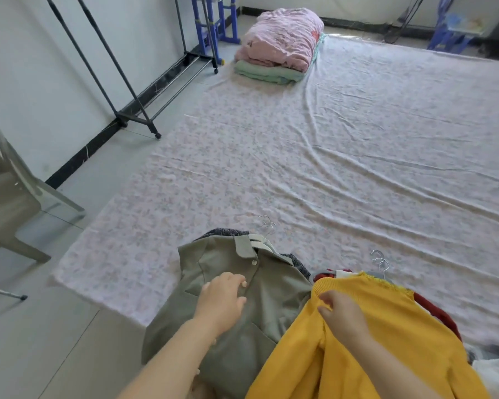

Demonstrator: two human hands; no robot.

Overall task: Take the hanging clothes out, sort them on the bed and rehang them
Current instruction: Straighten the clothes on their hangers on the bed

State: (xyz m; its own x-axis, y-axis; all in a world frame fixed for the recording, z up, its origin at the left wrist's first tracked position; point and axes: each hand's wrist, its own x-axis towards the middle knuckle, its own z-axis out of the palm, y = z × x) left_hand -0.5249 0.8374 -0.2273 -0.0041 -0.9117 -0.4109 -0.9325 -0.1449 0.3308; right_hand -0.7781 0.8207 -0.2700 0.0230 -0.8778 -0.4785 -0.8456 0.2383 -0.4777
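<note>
An olive-green collared shirt (260,306) lies on its white hanger at the near edge of the bed (329,156), on top of a dark grey knit garment (228,233). My left hand (224,300) rests flat on the shirt's chest, fingers by the button placket. To the right a yellow knit sweater (386,341) lies over a red garment (441,315), both on metal hangers (382,262). My right hand (343,315) pinches the yellow sweater near its neckline.
A bare black clothes rack (133,110) on wheels stands by the left wall. Folded pink and green quilts (280,44) sit at the bed's far end. A grey plastic chair (9,203) is at the left, blue plastic stools at the back.
</note>
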